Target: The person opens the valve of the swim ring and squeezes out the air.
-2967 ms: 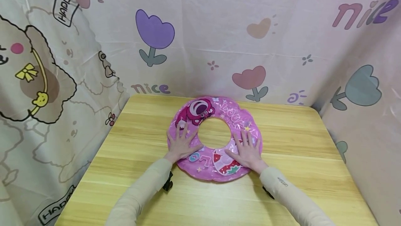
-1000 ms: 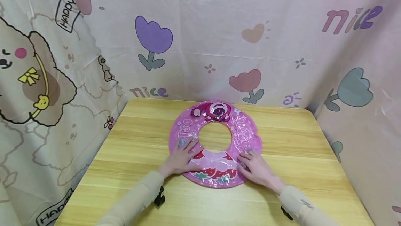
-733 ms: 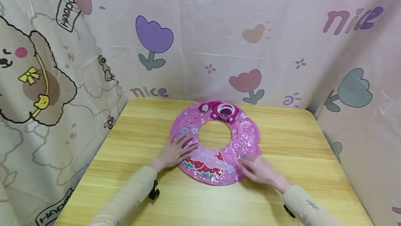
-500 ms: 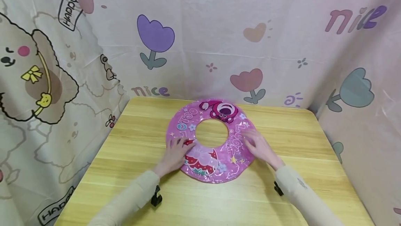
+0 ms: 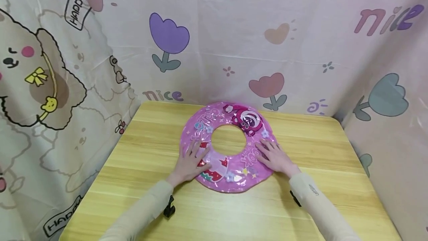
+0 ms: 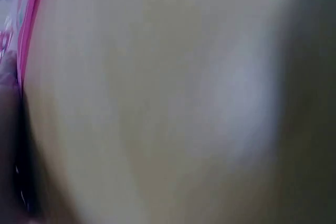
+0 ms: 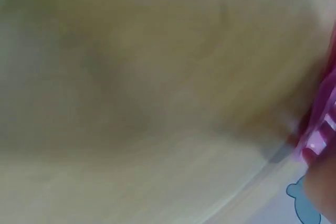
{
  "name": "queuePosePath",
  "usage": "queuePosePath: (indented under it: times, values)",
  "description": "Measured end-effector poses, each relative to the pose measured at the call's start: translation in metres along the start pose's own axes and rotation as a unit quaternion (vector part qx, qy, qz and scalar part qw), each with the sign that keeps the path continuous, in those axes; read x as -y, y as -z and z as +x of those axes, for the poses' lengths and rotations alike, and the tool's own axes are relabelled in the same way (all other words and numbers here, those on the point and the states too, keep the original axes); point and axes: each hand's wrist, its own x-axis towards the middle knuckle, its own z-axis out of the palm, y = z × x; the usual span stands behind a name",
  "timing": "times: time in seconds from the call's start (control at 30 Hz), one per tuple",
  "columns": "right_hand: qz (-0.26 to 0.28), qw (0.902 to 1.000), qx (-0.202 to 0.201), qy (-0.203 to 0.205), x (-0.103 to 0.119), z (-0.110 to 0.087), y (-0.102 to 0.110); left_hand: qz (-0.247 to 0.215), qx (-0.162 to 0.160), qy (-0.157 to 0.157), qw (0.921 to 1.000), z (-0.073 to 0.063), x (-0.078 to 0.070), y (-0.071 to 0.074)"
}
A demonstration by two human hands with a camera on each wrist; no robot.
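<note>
A pink inflatable swim ring (image 5: 238, 178) lies flat on the wooden table in the head view, printed with a bear, strawberries and white letters. On its lower left part, over the strawberry print, my left hand (image 5: 188, 162) rests with fingers spread. My right hand (image 5: 276, 158) lies on the ring's right side, fingers extended over the lettering. Only the swim ring's pink edge (image 6: 30, 30) and a bit of my left hand (image 6: 8, 85) show in the left wrist view. At the right wrist view's border, my right hand (image 7: 321, 182) touches the swim ring (image 7: 321, 100).
The light wooden table (image 5: 317, 181) extends around the ring on all sides. A patterned cloth (image 5: 214, 22) hangs behind it and along both sides, close to the table's back edge. Both sleeves carry a black strap buckle (image 5: 169, 207) at the wrist.
The ring has turned clockwise: the bear went from upper left to upper right, the strawberries from lower right to lower left. My right hand shifted along the rim, its fingers now straighter.
</note>
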Motion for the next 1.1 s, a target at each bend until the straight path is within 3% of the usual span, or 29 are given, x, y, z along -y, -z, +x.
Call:
queuePosePath:
  times: [0.13, 0.2, 0.4, 0.5, 0.63, 0.73, 0.87, 0.97, 1.1]
  values:
    - [-0.015, 0.9992, -0.037, 0.007, 0.003, -0.004, -0.002, 0.008, -0.031, 0.009, 0.9994, 0.005, 0.009, 0.006]
    - [-0.001, 0.9982, -0.059, 0.014, 0.004, -0.004, -0.001, -0.011, -0.038, 0.015, 0.9991, 0.007, 0.009, 0.007]
    - [0.034, 0.9918, -0.122, 0.018, -0.002, 0.011, -0.004, -0.062, -0.009, 0.058, 0.9964, 0.014, 0.007, 0.000]
    - [0.016, 0.9946, -0.103, 0.005, -0.007, 0.021, -0.006, -0.056, -0.003, 0.081, 0.9951, 0.023, 0.012, -0.004]
    - [-0.002, 0.9975, -0.071, 0.001, -0.013, 0.037, -0.005, -0.067, -0.004, 0.089, 0.9938, 0.038, 0.020, -0.005]
    - [-0.008, 0.9980, -0.062, 0.001, -0.016, 0.050, -0.001, -0.068, -0.008, 0.085, 0.9940, 0.050, 0.027, -0.005]
    - [-0.009, 0.9996, -0.019, -0.021, -0.018, 0.061, 0.000, -0.054, 0.015, 0.081, 0.9952, 0.063, 0.033, -0.002]
    - [-0.001, 0.9992, 0.013, -0.037, -0.020, 0.063, -0.003, -0.041, 0.038, 0.078, 0.9954, 0.068, 0.033, 0.001]
    - [0.007, 0.9987, 0.027, -0.044, -0.022, 0.062, -0.008, -0.015, 0.042, 0.065, 0.9969, 0.072, 0.036, 0.000]
